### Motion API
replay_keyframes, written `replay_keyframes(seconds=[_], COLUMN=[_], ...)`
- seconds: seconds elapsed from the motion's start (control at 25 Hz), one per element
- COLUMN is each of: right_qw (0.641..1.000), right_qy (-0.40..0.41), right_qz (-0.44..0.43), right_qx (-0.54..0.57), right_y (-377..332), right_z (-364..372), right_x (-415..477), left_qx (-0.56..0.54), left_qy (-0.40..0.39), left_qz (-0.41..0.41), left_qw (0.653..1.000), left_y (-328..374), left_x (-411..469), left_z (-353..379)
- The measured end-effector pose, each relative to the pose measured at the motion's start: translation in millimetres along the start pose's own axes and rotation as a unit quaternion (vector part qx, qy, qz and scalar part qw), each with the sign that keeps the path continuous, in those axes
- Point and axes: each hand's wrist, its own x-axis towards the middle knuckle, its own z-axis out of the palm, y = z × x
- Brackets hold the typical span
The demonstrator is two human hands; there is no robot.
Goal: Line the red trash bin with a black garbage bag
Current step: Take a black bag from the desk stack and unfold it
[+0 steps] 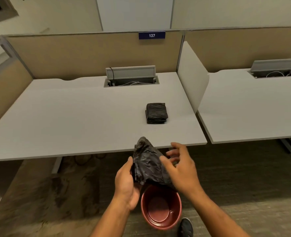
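Note:
The red trash bin (pixel 161 224) stands on the carpet below my hands, bare inside with no liner. A crumpled black garbage bag (pixel 147 164) hangs above it, partly unfolded. My left hand (pixel 126 185) grips the bag's left edge between thumb and fingers. My right hand (pixel 180 166) pinches the bag's right side with thumb and lower fingers, its upper fingers spread. A stack of folded black bags (pixel 156 113) lies on the white desk (pixel 83 117) farther back.
The desk's front edge runs just beyond my hands. A white divider panel (pixel 192 74) separates it from a second desk (pixel 250 106) to the right. A dark shoe (pixel 185 228) sits right of the bin. Open cable trays lie at both desks' backs.

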Motion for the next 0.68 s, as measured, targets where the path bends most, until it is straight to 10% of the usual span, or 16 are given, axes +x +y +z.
replay_keyframes(seconds=[0.12,0.68], right_qw=[0.993,0.996], right_qy=[-0.106,-0.06], right_qz=[-0.024,0.064], right_qx=[-0.049,0.034], right_y=[-6,30], right_z=[23,-9], right_x=[-20,0], left_qx=[0.035,0.153], left_qy=[-0.017,0.043], left_qz=[0.015,0.09], left_qw=[0.999,0.983], left_y=[-11,-50], left_x=[-9,-19], left_z=[0,29])
